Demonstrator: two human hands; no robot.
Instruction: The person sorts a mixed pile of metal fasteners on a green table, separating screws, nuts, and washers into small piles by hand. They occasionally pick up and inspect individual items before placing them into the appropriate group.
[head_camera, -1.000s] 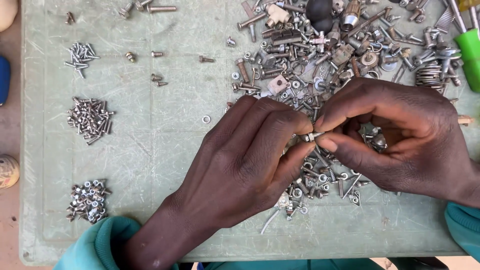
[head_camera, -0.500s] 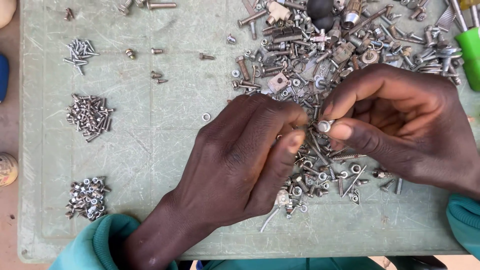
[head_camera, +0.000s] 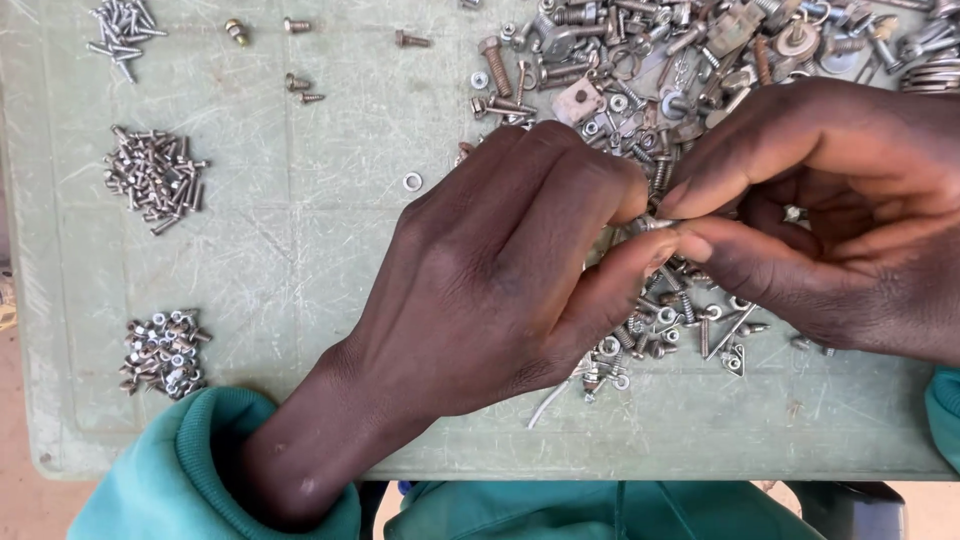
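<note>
— Hands have closed up again since a moment ago, see? Half a second back they were slightly apart, the right one alone holding a small silvery piece. Now the left hand (head_camera: 490, 270) and the right hand (head_camera: 830, 210) meet fingertip to fingertip, both pinching the one small metal fastener (head_camera: 655, 224) between thumbs and forefingers.

— Where is it exactly?

— Just above the near part of the mixed hardware heap (head_camera: 650, 90), held off the green tray (head_camera: 310, 250). I cannot tell whether it is a screw or a bolt; the fingers hide most of it.

— The whole view seems different.

— Head has dipped and come closer. The sorted piles sit higher in the picture now: the pile of thin screws (head_camera: 122, 24) is nearly cut by the top edge, the pile of short screws (head_camera: 155, 178) is below it, and the pile of nuts (head_camera: 163, 352) is near the tray's front left corner. The green tool handle at the far right has gone out of view.

— Any room to move?

— Plenty in the middle: a bare scratched stretch between the piles on the left and the left hand, with only a lone washer (head_camera: 412, 182) and a few loose screws (head_camera: 297, 84) on it. On the right the heap crowds up to the hands. The teal sleeves (head_camera: 200, 470) hang over the tray's front rim.
</note>
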